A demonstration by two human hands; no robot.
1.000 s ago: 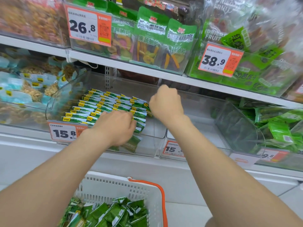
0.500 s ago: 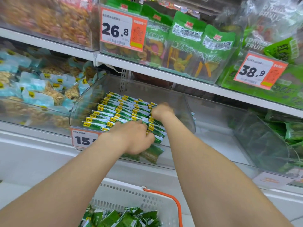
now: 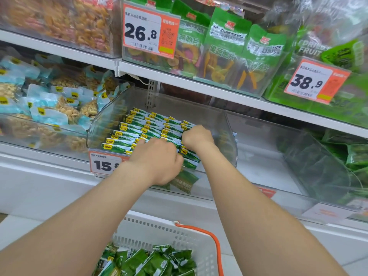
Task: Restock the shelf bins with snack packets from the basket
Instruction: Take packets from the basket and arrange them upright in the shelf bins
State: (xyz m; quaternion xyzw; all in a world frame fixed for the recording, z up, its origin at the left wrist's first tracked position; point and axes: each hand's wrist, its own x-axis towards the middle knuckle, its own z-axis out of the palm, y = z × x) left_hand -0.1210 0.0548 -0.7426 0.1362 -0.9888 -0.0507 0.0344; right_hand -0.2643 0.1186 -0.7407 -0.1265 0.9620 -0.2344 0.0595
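So left hand (image 3: 159,160) and right hand (image 3: 197,137) sit on the green packets (image 3: 139,126) in the clear bin (image 3: 189,105), fingers hidden, can't tell if grasping any

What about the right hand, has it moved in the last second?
Yes. The right hand went left and down, from the right wall of the clear bin onto the green packets.

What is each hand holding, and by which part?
Cannot tell: left hand and right hand curl among green packets in the bin, fingertips hidden.
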